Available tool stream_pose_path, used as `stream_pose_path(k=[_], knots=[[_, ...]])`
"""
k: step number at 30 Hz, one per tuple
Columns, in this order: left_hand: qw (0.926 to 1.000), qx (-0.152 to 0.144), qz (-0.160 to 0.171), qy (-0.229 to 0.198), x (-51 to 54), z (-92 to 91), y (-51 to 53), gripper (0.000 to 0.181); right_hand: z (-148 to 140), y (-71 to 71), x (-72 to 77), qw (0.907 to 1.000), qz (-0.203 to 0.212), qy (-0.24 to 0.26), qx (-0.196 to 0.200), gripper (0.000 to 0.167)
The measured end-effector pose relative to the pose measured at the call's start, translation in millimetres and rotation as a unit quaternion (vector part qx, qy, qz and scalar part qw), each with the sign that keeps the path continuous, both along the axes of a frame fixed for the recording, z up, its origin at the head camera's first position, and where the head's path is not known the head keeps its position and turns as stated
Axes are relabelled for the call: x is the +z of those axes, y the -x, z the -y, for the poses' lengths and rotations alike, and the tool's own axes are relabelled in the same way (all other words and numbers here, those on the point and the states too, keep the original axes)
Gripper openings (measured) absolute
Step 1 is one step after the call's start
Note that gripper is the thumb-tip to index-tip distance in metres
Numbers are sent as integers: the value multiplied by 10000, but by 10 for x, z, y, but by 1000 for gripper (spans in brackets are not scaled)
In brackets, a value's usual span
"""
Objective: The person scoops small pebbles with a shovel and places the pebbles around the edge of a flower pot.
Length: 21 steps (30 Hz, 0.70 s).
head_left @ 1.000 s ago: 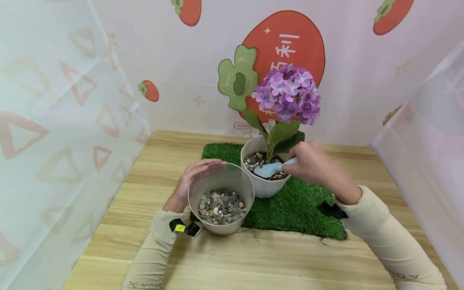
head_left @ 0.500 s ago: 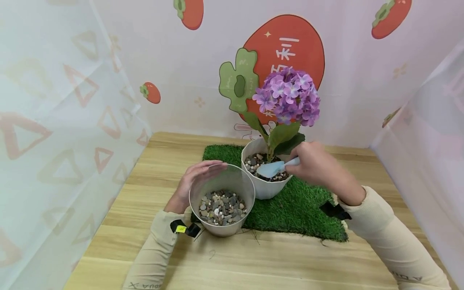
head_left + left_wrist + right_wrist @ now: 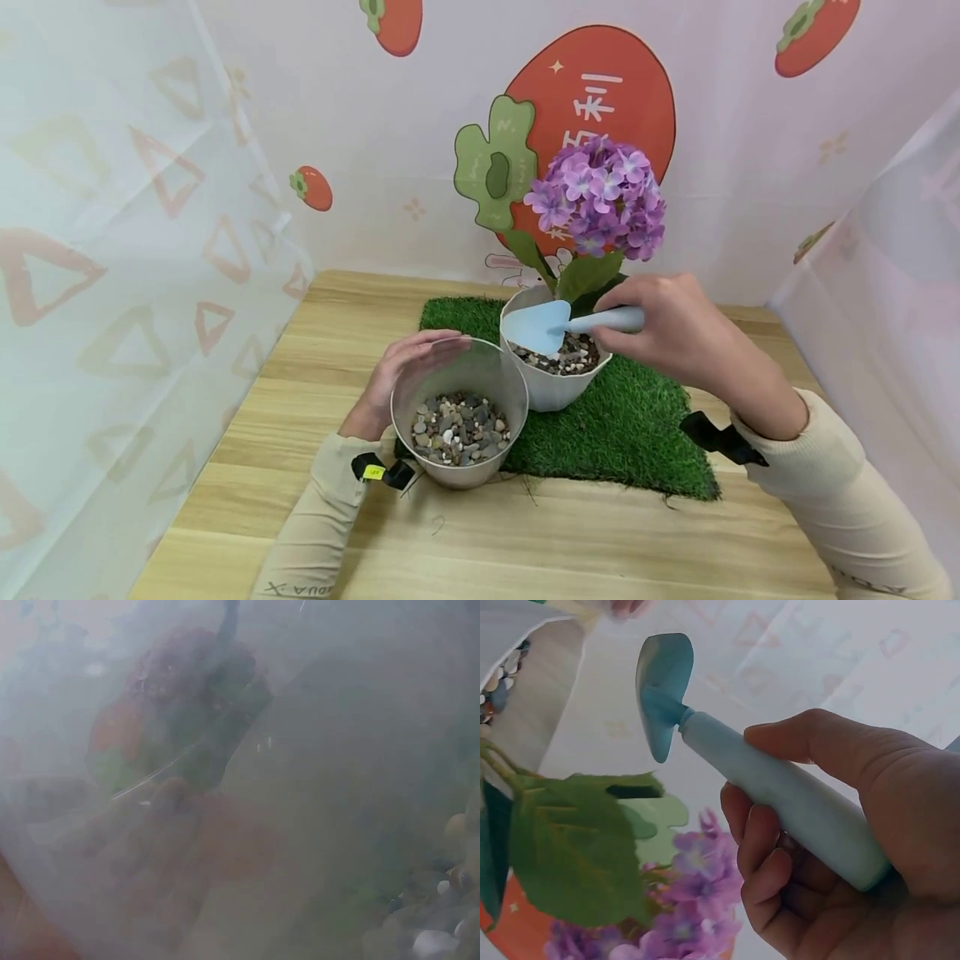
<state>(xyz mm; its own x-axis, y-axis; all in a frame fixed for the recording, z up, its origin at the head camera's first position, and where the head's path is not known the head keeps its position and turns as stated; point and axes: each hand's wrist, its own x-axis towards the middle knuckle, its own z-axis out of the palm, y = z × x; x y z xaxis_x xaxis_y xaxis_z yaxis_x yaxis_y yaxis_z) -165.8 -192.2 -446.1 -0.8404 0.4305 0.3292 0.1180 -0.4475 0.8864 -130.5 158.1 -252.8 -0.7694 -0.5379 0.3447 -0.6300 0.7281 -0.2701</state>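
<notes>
My right hand [image 3: 675, 329] grips the handle of a light blue hand trowel [image 3: 780, 795], whose blade is above the left part of a white flowerpot [image 3: 558, 392]. No stones show on the visible face of the blade. In the pot, pebbles and dark soil surround the stem of a purple hydrangea [image 3: 596, 196] with green leaves. To the front left, a translucent plastic bucket [image 3: 459, 477] contains mixed pebbles [image 3: 461, 429]. My left hand [image 3: 397, 371] holds its left and back wall with fingers lying round the outside; its thumb is hidden in the head view.
A green artificial grass mat [image 3: 615, 437] lies under the flowerpot on the wooden table [image 3: 525, 542]. A strawberry-printed cloth [image 3: 375, 167] hangs right behind, and printed sheets stand along both sides. The left wrist view is hazy, seen through the bucket's plastic.
The trowel has risen from the pebbles in the pot; its blade now hangs higher and further left. My right hand has moved up and slightly right. My left hand and the bucket stay put.
</notes>
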Motion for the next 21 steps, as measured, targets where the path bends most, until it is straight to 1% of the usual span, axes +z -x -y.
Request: stream_pose_path(k=[2,4,6,9,13,15,21], knots=[[10000,2,-11,19,0,3,2,44,47,-33,24,9988,-390,-28,290,5],[10000,-5,-44,30,1,2,7,44,101,-62,39,9956,-730,-89,585,7],[10000,-13,-61,34,1,-1,8,44,159,-88,53,9925,-886,-132,831,9],[10000,-12,-48,52,1,-5,4,44,250,-119,57,9894,-930,-279,1083,10],[10000,5,-15,59,11,0,-5,44,374,-130,40,9858,-934,-660,1227,10],[10000,2,-50,42,10,3,-2,44,431,-127,23,9837,-950,-897,1237,9],[9997,-14,-247,82,3,3,13,44,585,-109,-67,9790,-761,-1461,1201,10]])
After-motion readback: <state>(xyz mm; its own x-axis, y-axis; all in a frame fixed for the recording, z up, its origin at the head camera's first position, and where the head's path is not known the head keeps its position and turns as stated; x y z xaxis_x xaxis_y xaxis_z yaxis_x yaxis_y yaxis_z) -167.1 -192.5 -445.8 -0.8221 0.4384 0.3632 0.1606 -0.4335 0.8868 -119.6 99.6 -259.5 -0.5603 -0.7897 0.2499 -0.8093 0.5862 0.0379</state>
